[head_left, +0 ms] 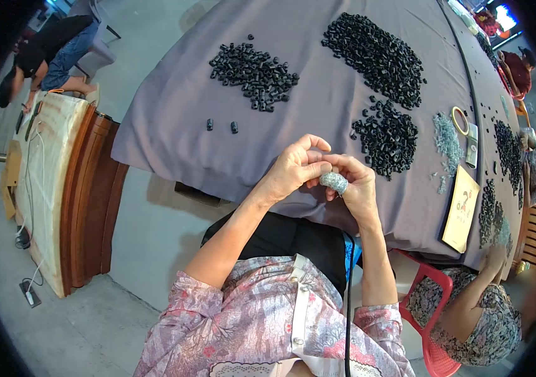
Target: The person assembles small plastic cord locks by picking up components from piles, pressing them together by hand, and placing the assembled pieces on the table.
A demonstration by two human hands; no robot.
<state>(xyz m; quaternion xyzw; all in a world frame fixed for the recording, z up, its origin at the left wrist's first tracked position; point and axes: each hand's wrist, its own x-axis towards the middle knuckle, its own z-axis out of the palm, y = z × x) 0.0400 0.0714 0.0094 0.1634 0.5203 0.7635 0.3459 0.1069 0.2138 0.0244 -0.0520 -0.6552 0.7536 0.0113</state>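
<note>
Both of my hands meet above the near edge of the cloth-covered table. My left hand (293,168) has its thumb and fingers pressed together at the fingertips of the other hand; whatever they pinch is too small to make out. My right hand (354,182) is bent inward, fingers curled, with a grey-white wrapping (333,183) around its thumb. Anything between its fingertips is hidden. Beyond them lie a pile of small black parts (385,138), a larger pile (375,60) and another pile (253,75). Two single black parts (210,125) rest apart on the cloth.
Small clear pieces (448,143), a tape roll (460,120) and a yellow booklet (461,208) lie on the right. A person (469,308) sits by a red chair (434,327); others are farther off. A wooden table (60,188) stands left.
</note>
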